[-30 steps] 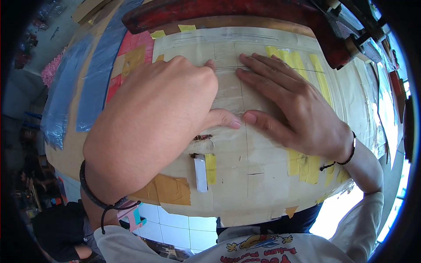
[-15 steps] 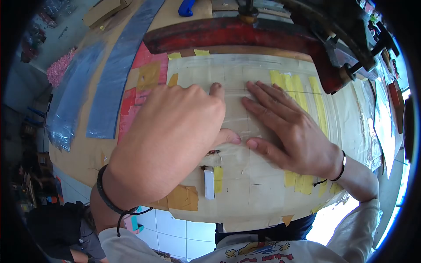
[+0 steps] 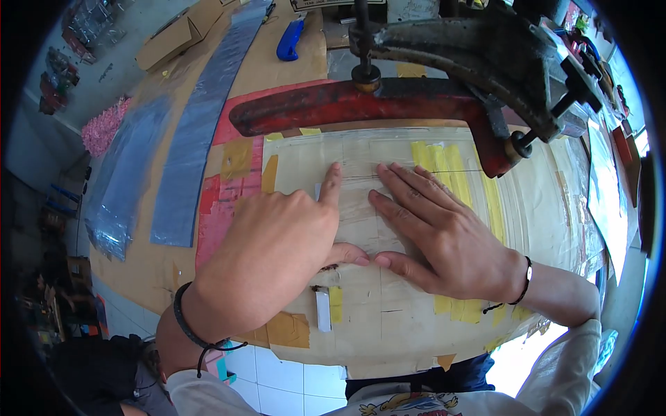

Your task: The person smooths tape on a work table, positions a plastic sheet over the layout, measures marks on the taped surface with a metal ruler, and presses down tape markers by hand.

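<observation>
Both hands rest on a cream work board (image 3: pixel 361 312) crossed by ruled lines and strips of yellow tape (image 3: pixel 454 173). My left hand (image 3: pixel 277 232) presses there with index finger and thumb stretched out; its other fingers curl under, partly hidden. My right hand (image 3: pixel 451 239) lies flat, fingers extended over a shiny, see-through surface, perhaps clear plastic film (image 3: pixel 364 201), whose edges are hard to make out. The two thumb tips nearly meet. Below my left hand, a small white strip (image 3: pixel 322 310) with a dark end sits beside yellow tape.
A machine with a long red bar (image 3: pixel 347 104) and dark metal arm (image 3: pixel 444 38) spans the board's far side. Blue plastic sheets (image 3: pixel 187 152) lie to the left. A blue-handled tool (image 3: pixel 291 38) and an open cardboard box (image 3: pixel 184 35) are farther back. Another person (image 3: pixel 97 374) is at lower left.
The view has tilted up, showing more of the machine and blue-handled tool. My hands keep nearly the same pose, with the thumb tips now closer together.
</observation>
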Demonstrator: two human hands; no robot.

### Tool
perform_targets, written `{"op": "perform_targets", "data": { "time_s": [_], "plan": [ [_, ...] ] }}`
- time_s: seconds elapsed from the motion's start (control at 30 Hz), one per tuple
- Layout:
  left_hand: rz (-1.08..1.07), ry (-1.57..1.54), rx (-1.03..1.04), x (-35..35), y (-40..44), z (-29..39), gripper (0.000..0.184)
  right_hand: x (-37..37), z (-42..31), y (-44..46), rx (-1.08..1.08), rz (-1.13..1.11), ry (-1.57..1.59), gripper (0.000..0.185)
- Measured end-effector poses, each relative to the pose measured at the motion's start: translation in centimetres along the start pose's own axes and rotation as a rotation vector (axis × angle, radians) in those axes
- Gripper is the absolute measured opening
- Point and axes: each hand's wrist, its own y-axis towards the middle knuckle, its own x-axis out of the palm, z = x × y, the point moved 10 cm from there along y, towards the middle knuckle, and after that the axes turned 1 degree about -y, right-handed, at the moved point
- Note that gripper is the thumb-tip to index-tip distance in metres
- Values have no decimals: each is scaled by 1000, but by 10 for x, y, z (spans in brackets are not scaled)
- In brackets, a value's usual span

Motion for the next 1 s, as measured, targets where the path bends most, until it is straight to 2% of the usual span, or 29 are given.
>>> {"op": "perform_targets", "data": {
  "time_s": [0.1,0.6,1.0],
  "plan": [
    [81,48,78,-2,-1,4,99,0,1,0,10,0,11,61],
    [81,-62,70,-4,-1,2,99,0,-1,2,17,-47,11,60],
    [67,13,105,-3,0,7,96,0,1,0,19,-35,15,58]
  ]
}}
